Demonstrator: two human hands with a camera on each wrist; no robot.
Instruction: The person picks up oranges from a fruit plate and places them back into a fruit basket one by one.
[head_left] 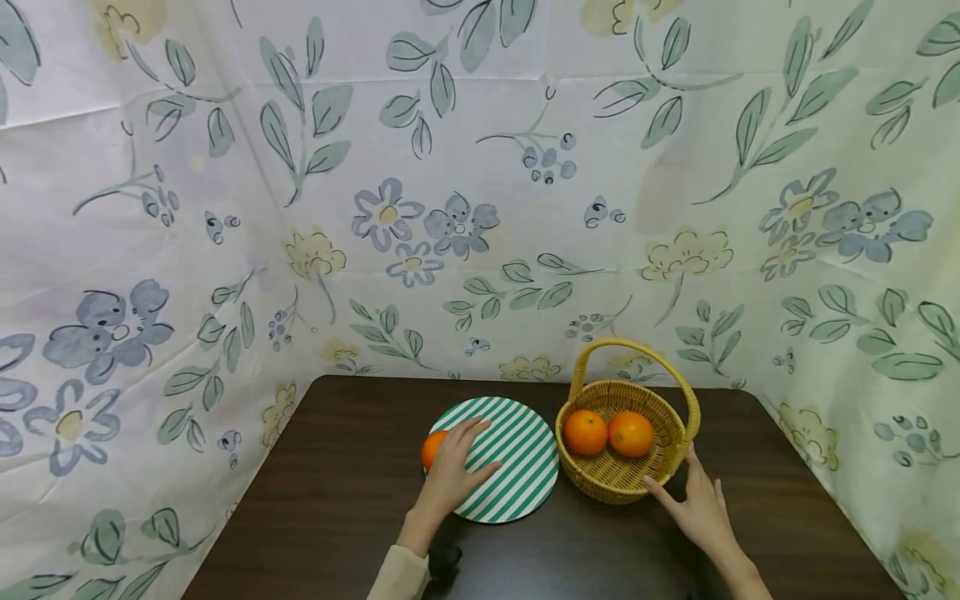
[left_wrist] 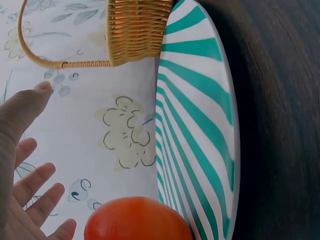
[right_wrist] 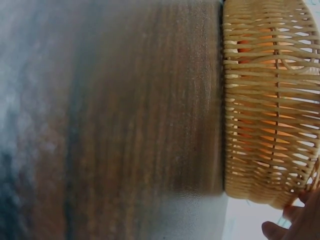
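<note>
On a dark brown, wood-grain table (head_left: 315,475) before a white, flower-printed cloth (head_left: 525,217), holds the bare left hand (head_left: 452,467) over a flat, round plate striped green and white (head_left: 521,458), with thumb and fingers spread and nothing in their grasp. Just left of that hand and partly hidden by it, sits at the plate's left edge as a round, bright orange fruit (head_left: 432,450), with no long axis, well apart from the other hand. Rests the bare right hand (head_left: 701,508) against the right side of a round, yellow wicker basket (head_left: 592,490), with fingers and thumb parted, not closed round the weave.
</note>
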